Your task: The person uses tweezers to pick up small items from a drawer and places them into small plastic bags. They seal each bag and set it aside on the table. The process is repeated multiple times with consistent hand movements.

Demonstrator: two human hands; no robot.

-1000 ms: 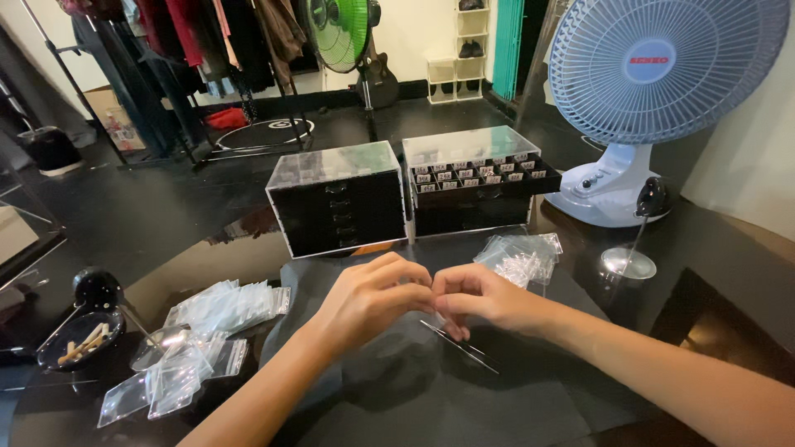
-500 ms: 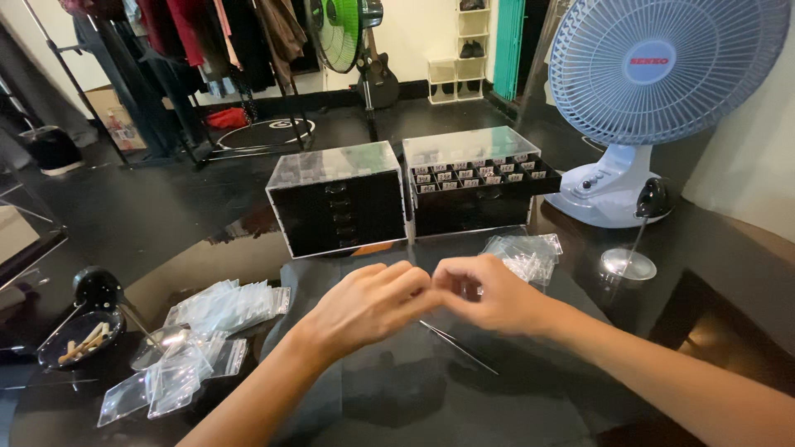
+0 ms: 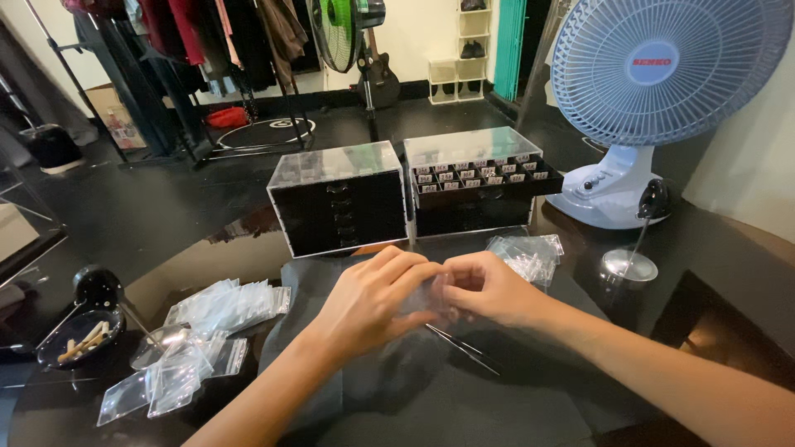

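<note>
Both hands, left (image 3: 373, 302) and right (image 3: 489, 288), pinched one small clear plastic zip bag (image 3: 426, 291) above the dark tabletop (image 3: 662, 331); thin metal tweezers (image 3: 464, 349) lay unused; many clear bags (image 3: 224, 306) remained near the left edge.

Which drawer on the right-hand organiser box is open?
The top one: on the right drawer box, its top drawer juts forward, showing rows of small compartments. Lower drawers sit flush, shut.

Home workroom: clothes rack (image 3: 190, 50), drawer boxes (image 3: 339, 199).
</note>
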